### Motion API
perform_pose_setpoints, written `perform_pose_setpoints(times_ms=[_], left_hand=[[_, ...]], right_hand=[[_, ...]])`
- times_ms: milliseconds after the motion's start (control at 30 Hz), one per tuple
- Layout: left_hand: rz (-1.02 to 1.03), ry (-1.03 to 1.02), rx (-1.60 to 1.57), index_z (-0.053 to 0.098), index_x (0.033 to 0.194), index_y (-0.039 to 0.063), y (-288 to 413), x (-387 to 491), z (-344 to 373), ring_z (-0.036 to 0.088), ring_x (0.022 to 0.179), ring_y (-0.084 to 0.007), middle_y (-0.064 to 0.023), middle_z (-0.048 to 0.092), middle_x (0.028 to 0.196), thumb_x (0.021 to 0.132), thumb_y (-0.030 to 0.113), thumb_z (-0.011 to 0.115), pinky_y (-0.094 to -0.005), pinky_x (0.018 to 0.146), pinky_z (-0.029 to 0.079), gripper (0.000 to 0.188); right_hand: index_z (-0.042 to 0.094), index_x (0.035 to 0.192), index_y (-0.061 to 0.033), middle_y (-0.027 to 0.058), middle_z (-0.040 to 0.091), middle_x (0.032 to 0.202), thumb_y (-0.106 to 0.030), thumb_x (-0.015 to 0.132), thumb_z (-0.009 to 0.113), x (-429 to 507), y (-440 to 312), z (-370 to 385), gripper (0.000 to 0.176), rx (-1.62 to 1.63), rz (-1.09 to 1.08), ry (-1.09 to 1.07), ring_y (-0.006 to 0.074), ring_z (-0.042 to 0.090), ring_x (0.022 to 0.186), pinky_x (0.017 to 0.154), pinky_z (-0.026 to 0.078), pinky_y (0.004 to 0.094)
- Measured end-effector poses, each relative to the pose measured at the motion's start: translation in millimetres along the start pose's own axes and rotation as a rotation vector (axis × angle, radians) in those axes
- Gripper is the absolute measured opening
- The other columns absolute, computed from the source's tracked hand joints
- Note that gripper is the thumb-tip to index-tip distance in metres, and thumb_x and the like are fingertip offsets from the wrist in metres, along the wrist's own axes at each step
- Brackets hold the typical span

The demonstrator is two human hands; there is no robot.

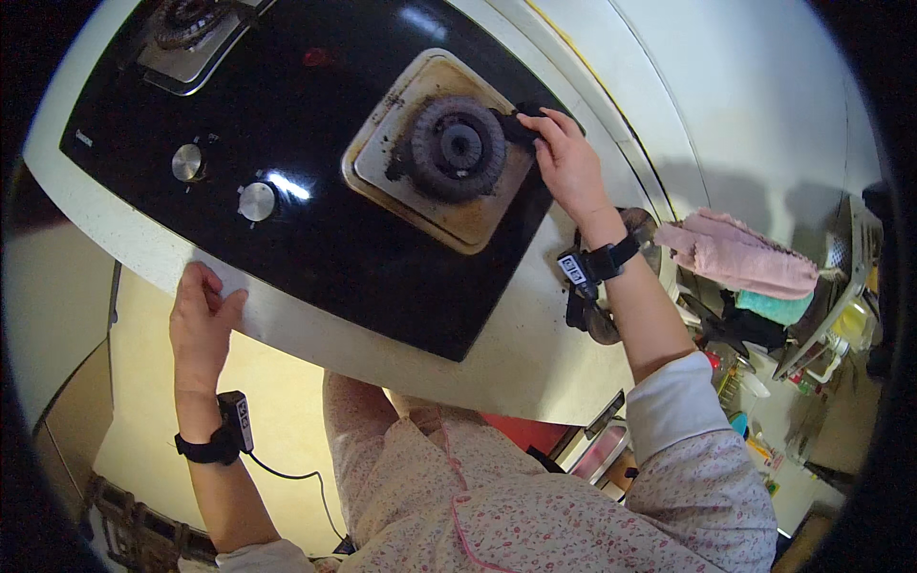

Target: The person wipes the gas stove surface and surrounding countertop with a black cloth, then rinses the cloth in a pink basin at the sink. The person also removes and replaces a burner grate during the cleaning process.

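Note:
My right hand [562,154] is at the right side of the gas burner [458,149], its thumb and fingers closed on a dark piece [521,127] that looks like part of a pan support or a dark cloth; which, I cannot tell. Around the burner lies a square metal drip tray [383,197], stained brown and black. The tray sits in the black glass gas hob [344,265]. My left hand [204,308] rests at the front edge of the pale countertop [286,308], its fingers bent and holding nothing visible. Both wrists bear black straps with small devices.
Two metal control knobs [257,202] stand on the hob's front left. A second burner [188,21] is at the upper left. Behind my right wrist are a dark rounded object [602,322], a pink cloth [745,254] and a turquoise cloth [777,308]. A cable hangs from the left wrist device.

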State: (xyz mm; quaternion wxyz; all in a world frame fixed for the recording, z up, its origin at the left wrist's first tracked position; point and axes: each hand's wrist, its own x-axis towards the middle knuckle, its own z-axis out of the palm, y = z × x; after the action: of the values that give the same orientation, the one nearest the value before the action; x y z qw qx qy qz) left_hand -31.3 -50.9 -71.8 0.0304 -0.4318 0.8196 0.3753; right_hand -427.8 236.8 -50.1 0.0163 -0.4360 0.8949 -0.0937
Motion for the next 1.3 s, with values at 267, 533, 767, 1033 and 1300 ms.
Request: perform_pose_setpoints(times_ms=[267,533,767,1033,1300], left_hand=[[0.035,-0.019,0.013,0.05,0.094,0.007,-7.7,5.7,0.0,0.051,0.066,-0.0172,-0.0056,0.055,0.077,0.083,0.011,0.082,-0.0309,0.063,0.048,0.034],[0.021,-0.022,0.049,0.051,0.094,0.007,-8.7,8.4,-0.3,0.052,0.068,-0.0184,-0.0062,0.057,0.079,0.084,0.013,0.083,-0.0322,0.064,0.049,0.034],[0.001,-0.041,0.044,0.051,0.094,0.007,-5.9,10.1,-0.8,0.054,0.068,-0.0195,-0.0067,0.058,0.078,0.083,0.015,0.084,-0.0335,0.065,0.051,0.035],[-0.038,-0.034,0.092,0.052,0.093,0.008,2.7,5.7,-2.0,0.058,0.067,-0.0224,-0.0082,0.06,0.075,0.082,0.016,0.084,-0.0346,0.063,0.051,0.034],[-0.053,-0.005,0.09,0.051,0.092,0.008,12.5,1.4,-2.3,0.062,0.07,-0.0256,-0.0104,0.062,0.081,0.079,0.013,0.084,-0.0365,0.065,0.052,0.036]], right_hand=[[0.066,0.125,-0.0153,0.0233,0.059,0.135,-0.003,0.093,0.058,-66.8,-45.0,7.6,0.035,0.057,0.092,0.071,0.0414,0.065,0.114,0.092,0.057,0.0433],[0.063,0.133,-0.0156,0.0242,0.053,0.141,0.003,0.091,0.058,-126.3,-113.9,14.4,0.046,0.097,0.126,-0.005,0.0413,0.056,0.128,0.099,0.054,0.0436],[0.063,0.133,-0.0124,0.0216,0.051,0.145,0.003,0.086,0.063,-171.5,-120.9,-2.0,0.05,0.089,-0.151,-0.19,0.0411,0.051,0.133,0.099,0.055,0.0435],[0.071,0.117,-0.0113,0.0162,0.067,0.124,0.005,0.084,0.056,-93.9,-64.9,-51.3,0.04,0.275,-0.042,-0.122,0.0332,0.066,0.115,0.097,0.054,0.0403],[0.071,0.125,-0.0127,0.0171,0.072,0.116,-0.013,0.092,0.061,119.6,-61.5,-0.2,0.035,0.133,0.045,-0.014,0.0325,0.07,0.104,0.091,0.054,0.0396]])
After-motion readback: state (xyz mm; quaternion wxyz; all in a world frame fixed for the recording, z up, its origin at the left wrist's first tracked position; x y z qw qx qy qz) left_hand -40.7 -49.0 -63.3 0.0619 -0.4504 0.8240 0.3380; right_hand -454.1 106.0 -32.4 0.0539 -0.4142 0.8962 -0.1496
